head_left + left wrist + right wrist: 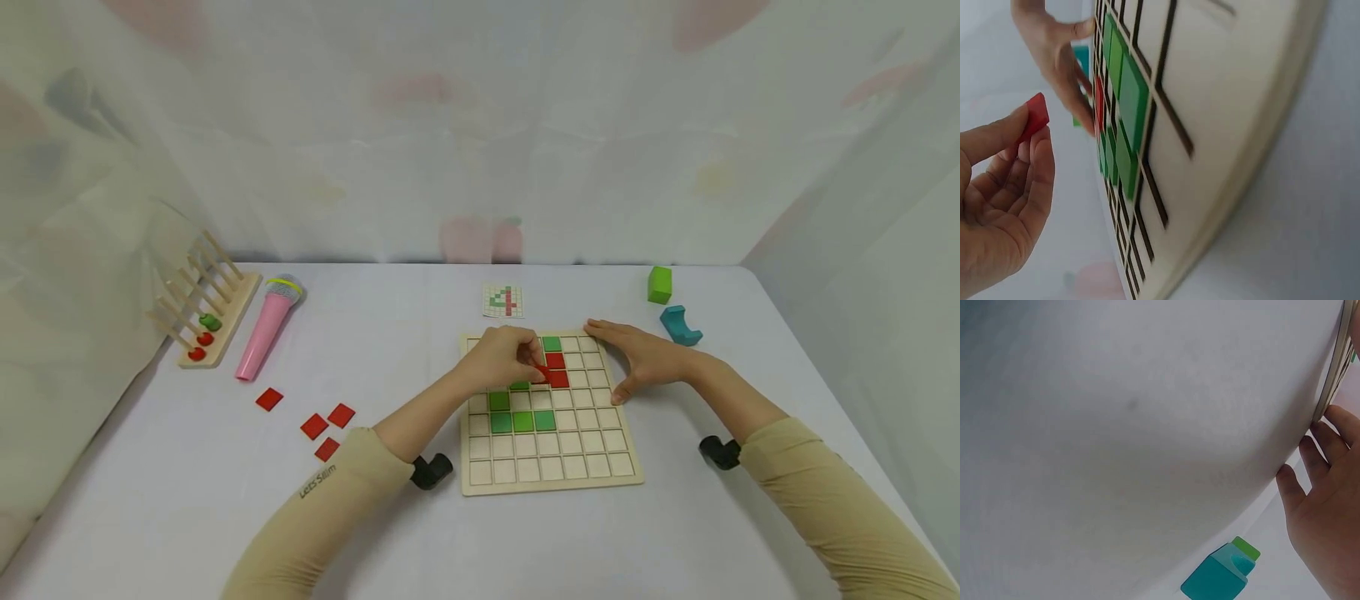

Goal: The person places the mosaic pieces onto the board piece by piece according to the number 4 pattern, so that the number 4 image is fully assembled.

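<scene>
My left hand (501, 360) pinches a red square tile (1037, 115) between thumb and fingertips, above the wooden grid board (551, 472). Along the board's right side, my right hand (651, 357) spreads its fingers, with the thumb at the edge and the fingertips at the far right corner. Two red tiles (555, 361) lie in the grid below a green tile (552, 343). More green tiles (522, 422) form a row and a column in the left part of the grid, partly hidden behind my left hand. Behind the board stands a small pattern card (503, 302) with green and red squares.
Several loose red tiles (314, 427) lie left of the board. Farther left are a pink toy microphone (262, 333) and a wooden peg rack (238, 310) with small red and green pieces. A green block (660, 285) and a teal curved block (678, 326) sit at the back right.
</scene>
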`<state>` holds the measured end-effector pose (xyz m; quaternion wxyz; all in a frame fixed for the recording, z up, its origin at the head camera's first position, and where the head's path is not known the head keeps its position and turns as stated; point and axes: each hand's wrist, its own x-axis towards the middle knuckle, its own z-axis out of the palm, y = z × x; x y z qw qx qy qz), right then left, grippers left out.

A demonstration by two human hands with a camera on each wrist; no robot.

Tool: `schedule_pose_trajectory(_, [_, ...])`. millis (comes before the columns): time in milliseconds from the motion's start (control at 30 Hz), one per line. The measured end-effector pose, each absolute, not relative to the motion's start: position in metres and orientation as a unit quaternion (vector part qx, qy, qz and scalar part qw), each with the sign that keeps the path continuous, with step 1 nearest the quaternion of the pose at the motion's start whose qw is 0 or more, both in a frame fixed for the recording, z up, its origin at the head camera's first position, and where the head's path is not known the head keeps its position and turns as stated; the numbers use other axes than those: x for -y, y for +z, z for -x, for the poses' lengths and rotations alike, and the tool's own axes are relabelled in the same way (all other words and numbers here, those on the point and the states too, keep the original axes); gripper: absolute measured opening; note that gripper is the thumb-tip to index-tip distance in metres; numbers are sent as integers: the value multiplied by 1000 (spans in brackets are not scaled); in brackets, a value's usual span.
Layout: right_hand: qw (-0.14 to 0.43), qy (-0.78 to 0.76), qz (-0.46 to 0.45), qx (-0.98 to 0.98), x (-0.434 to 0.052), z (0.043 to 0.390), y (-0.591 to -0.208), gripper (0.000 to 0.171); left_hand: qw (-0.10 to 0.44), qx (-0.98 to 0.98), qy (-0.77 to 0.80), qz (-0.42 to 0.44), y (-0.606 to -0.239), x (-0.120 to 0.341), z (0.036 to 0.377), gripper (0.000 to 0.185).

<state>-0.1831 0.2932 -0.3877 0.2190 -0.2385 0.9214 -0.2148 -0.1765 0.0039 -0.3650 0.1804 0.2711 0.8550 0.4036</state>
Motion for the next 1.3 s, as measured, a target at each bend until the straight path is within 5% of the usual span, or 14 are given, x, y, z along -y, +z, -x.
schedule_pose_trajectory(500, [219,-230,242,-917,-295,185,-391,121,201,-871,373,-247,-383,-43,166,10])
schedule_pose_trajectory(1300, [209,-219,252,-919,-296,184,-391,121,158,-904,297,-265,-381,-49,156,7])
